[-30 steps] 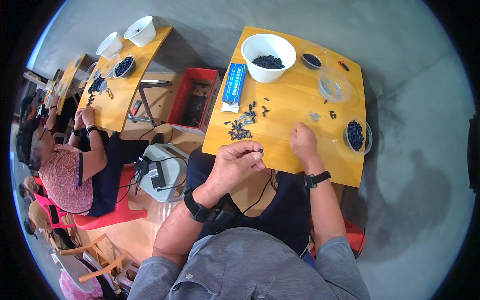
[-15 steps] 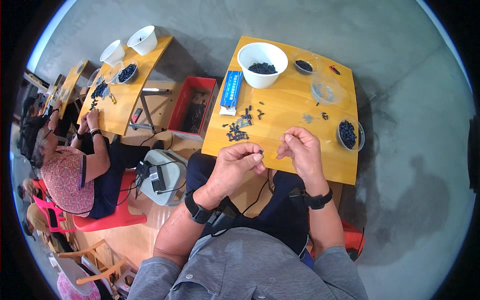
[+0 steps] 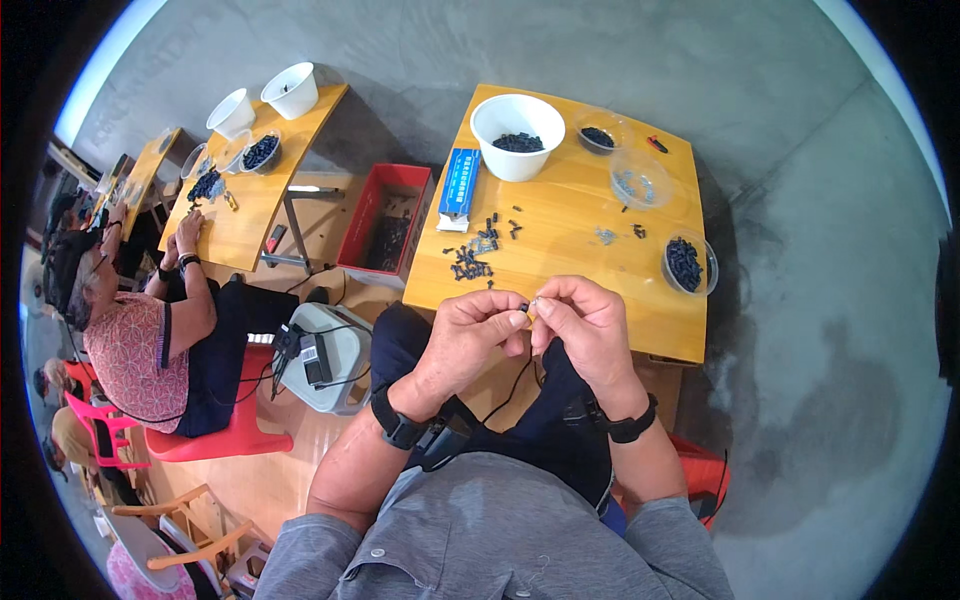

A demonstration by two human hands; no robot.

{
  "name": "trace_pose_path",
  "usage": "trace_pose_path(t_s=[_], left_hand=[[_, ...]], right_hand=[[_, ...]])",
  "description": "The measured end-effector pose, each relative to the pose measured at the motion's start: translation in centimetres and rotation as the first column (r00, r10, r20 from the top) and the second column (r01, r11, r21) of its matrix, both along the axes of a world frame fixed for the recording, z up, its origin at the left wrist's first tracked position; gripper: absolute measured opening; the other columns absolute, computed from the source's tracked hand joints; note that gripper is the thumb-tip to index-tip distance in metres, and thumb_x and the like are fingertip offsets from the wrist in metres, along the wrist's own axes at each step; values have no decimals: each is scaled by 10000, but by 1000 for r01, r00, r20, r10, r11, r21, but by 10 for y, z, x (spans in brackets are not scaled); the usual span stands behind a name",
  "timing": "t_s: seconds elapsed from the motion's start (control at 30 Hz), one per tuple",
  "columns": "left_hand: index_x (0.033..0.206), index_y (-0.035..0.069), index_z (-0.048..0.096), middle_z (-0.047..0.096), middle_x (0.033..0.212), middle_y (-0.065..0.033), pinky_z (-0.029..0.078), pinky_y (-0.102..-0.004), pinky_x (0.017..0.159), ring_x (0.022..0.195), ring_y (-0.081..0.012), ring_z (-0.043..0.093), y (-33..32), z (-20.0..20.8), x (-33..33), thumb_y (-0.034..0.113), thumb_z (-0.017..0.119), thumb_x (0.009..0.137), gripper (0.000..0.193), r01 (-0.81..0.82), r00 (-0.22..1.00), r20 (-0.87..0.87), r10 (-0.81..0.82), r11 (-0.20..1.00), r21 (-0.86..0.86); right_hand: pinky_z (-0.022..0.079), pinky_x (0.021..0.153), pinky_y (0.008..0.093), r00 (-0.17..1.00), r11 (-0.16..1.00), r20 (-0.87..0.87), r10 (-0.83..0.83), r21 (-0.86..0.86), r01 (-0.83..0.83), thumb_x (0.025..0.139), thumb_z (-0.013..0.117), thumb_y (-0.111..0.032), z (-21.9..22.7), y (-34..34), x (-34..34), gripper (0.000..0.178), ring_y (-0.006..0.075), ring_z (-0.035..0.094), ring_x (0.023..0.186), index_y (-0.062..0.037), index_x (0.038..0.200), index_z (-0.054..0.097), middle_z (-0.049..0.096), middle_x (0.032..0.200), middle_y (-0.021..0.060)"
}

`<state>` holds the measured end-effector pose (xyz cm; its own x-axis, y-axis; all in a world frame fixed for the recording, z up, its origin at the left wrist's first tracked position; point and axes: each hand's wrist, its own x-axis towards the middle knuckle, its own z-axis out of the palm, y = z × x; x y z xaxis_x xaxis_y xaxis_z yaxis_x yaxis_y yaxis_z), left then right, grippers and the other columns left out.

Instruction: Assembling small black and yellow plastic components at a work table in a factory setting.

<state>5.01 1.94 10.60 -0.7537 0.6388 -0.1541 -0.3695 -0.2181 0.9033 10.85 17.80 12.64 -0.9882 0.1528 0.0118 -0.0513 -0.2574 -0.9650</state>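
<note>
Both hands meet at the near edge of the wooden table point(image 3: 560, 255). My left hand point(image 3: 462, 338) is closed, pinching a small black plastic part point(image 3: 524, 308) between thumb and forefinger. Right beside it, my right hand point(image 3: 590, 330) is pinched too, its fingertips up against the black part. A tiny pale glint shows at those fingertips, too small to name. Beyond my left hand lies a loose cluster of black parts point(image 3: 472, 268) on the tabletop. Small silvery pieces point(image 3: 606, 236) lie farther to the right.
A white bucket point(image 3: 545, 110) with black parts stands at the back, beside a blue box point(image 3: 459, 185). Clear tubs, including one of black parts point(image 3: 685, 264), line the right side, near a red-and-black tool point(image 3: 657, 145). Leftward are a red crate point(image 3: 372, 240) and a seated person point(image 3: 150, 345).
My right hand has moved left and its fingertips now meet the black part in my left hand. My left hand has stayed nearly still; the view has shifted slightly.
</note>
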Motion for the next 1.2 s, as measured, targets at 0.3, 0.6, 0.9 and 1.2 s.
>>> trace_pose_path(t_s=[0.3, 0.6, 0.9, 1.2], left_hand=[[988, -6, 624, 627, 828, -25, 491, -212, 641, 688, -89, 602, -3, 4, 8, 61, 577, 908, 115, 38, 998, -45, -37, 999, 23], [948, 3, 635, 602, 805, 14, 455, -198, 626, 678, -53, 542, -7, 9, 10, 67, 602, 895, 89, 31, 990, -138, -35, 999, -27], [927, -15, 642, 604, 787, 11, 450, -202, 603, 673, -49, 535, -11, 12, 8, 68, 619, 883, 97, 16, 975, -218, -38, 995, -100], [901, -21, 633, 586, 777, 3, 436, -204, 599, 664, -54, 521, -6, 14, 2, 38, 615, 871, 69, 25, 966, -253, -50, 995, -101]], right_hand=[[417, 478, 185, 998, 985, -44, -47, 163, 54, 894, 565, -33, 3, -6, 10, 62, 35, 509, 532, 4, 909, 613, 561, 645, -10], [426, 475, 189, 997, 975, -64, -34, 218, 48, 882, 575, -20, 4, -8, 13, 45, 41, 523, 544, 6, 896, 610, 552, 698, -3], [423, 488, 214, 990, 910, -137, 13, 412, 45, 845, 555, 49, 12, -7, 10, 44, 82, 534, 561, 37, 872, 588, 523, 762, 44], [422, 499, 218, 970, 886, -243, -27, 443, 136, 854, 562, 39, 5, -8, 7, 45, 82, 531, 555, 32, 887, 592, 540, 754, 42]])
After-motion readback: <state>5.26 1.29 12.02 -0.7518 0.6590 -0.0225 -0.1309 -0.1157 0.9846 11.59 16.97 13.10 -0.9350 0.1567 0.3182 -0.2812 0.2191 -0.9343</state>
